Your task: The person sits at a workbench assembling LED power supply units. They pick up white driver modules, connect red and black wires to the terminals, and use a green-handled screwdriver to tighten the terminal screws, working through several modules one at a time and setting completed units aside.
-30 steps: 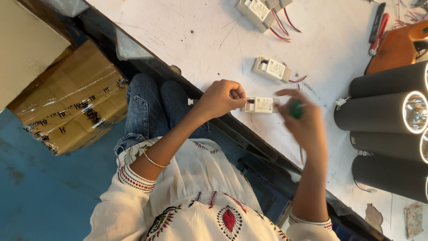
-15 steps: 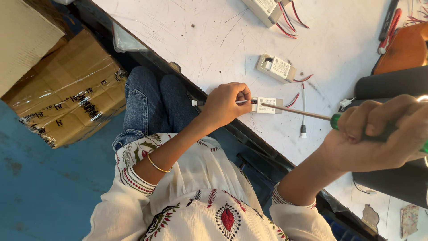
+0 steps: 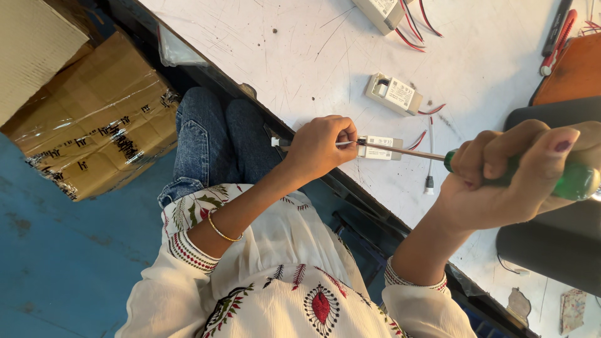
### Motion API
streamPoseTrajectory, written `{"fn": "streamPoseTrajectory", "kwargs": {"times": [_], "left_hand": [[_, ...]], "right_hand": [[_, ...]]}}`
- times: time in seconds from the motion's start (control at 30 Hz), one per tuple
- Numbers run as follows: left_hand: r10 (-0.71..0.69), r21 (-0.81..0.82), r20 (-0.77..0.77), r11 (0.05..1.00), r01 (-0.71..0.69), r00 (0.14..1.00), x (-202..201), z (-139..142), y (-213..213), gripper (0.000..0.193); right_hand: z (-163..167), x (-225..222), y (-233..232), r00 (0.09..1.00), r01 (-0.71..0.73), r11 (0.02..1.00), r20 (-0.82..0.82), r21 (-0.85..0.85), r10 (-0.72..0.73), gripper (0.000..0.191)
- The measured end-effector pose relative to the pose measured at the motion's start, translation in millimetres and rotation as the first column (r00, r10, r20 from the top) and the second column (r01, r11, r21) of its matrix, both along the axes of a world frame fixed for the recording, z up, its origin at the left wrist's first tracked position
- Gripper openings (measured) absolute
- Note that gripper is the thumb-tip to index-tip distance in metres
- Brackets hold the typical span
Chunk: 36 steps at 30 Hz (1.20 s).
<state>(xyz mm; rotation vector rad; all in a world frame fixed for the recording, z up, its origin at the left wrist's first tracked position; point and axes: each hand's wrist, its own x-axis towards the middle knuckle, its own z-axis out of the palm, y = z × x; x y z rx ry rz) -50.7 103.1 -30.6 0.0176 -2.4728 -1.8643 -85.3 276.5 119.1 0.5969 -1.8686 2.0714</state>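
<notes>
The left hand (image 3: 322,147) is curled shut and pinches a thin white wire (image 3: 345,144) right at the end of a small white box (image 3: 379,148). The box lies on the white table (image 3: 300,56), close to the table's edge, just beside the left hand. The right hand (image 3: 510,178) is wrapped tight around the green handle of a screwdriver (image 3: 501,169). The long metal shaft of the screwdriver reaches across to the box, and its tip touches the end of the box where the wire goes in. Red wires come out of the other end of the box and lie on the table. A second white box (image 3: 394,94) sits a bit farther in on the table, also with red wires. A third box (image 3: 383,11) lies near the top edge of the picture. A red and black tool (image 3: 556,44) lies at the top right, beside an orange thing (image 3: 573,72). Dark tubes (image 3: 551,238) rest behind the right hand. The person wears a white top with red patterns, blue jeans and a thin gold bangle (image 3: 220,230) on the left wrist. Brown cardboard boxes (image 3: 94,125) wrapped in clear tape stand on the blue floor beside the table.
</notes>
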Motion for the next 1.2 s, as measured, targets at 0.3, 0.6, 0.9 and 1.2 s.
{"fn": "streamPoseTrajectory", "kwargs": {"times": [0.3,0.6,0.9,1.2], "left_hand": [[0.025,-0.016,-0.026,1.0,-0.025,0.999,-0.2,-0.6,4.0,0.012],[0.039,-0.098,-0.084,0.994,-0.047,0.996,-0.6,2.7,10.1,0.013],[0.082,-0.064,-0.025,0.994,-0.084,0.996,-0.3,8.7,12.9,0.005],[0.161,0.146,0.001,0.976,-0.16,0.987,9.0,3.7,22.1,0.008]], "right_hand": [[2.2,4.6,-10.5,0.999,-0.034,0.999,0.003,0.023,0.034,0.048],[12.0,5.7,-33.6,0.998,0.005,1.0,-0.059,0.015,-0.004,0.035],[12.3,-0.8,-24.9,0.999,0.008,1.0,-0.037,-0.003,-0.008,0.035],[2.9,3.5,-14.1,0.999,0.017,0.999,-0.042,-0.035,-0.018,0.035]]}}
